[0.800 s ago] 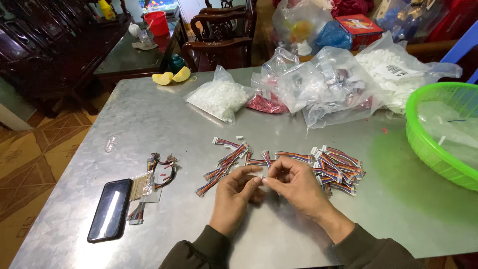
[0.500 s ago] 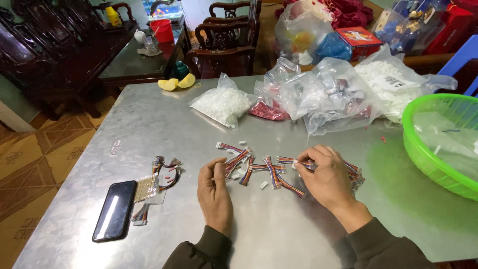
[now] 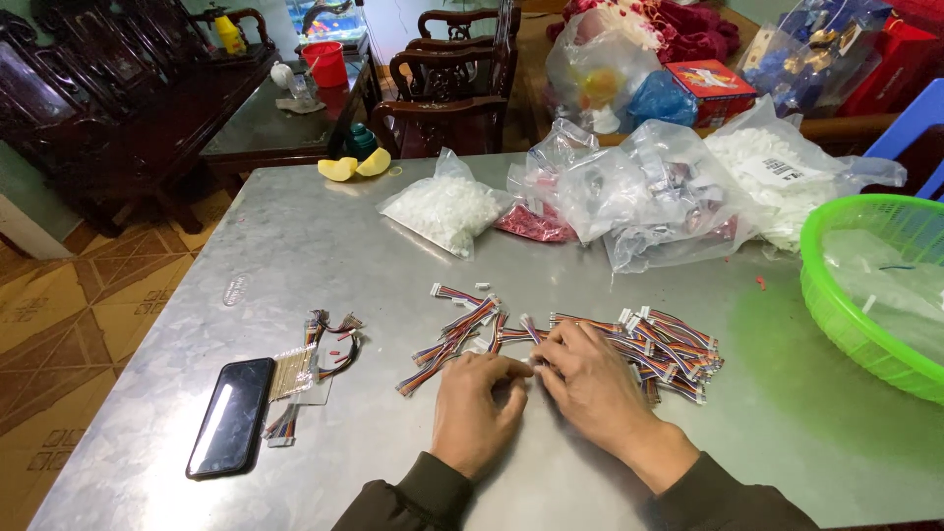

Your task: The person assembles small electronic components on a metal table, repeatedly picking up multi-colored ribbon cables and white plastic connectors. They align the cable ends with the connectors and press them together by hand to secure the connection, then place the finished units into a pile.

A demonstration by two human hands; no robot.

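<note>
Both hands rest low on the metal table (image 3: pixel 295 246) near its front edge, fingertips meeting. My left hand (image 3: pixel 477 408) and my right hand (image 3: pixel 590 379) pinch a short multicoloured wire harness (image 3: pixel 516 337) with a white connector between them; the fingers hide most of it. To the right of my right hand lies a pile of similar wire harnesses (image 3: pixel 674 344). Several loose harnesses (image 3: pixel 454 339) fan out just beyond my left hand.
A black phone (image 3: pixel 231 415) and a small bundle of wires (image 3: pixel 320 359) lie at the left. Clear plastic bags of white parts (image 3: pixel 442 208) and other parts (image 3: pixel 654 192) stand at the back. A green basket (image 3: pixel 836 305) sits at the right edge.
My right hand has come back from the pile on the right and my left hand has moved to meet it; the hands, apart before, are now together over one harness.
</note>
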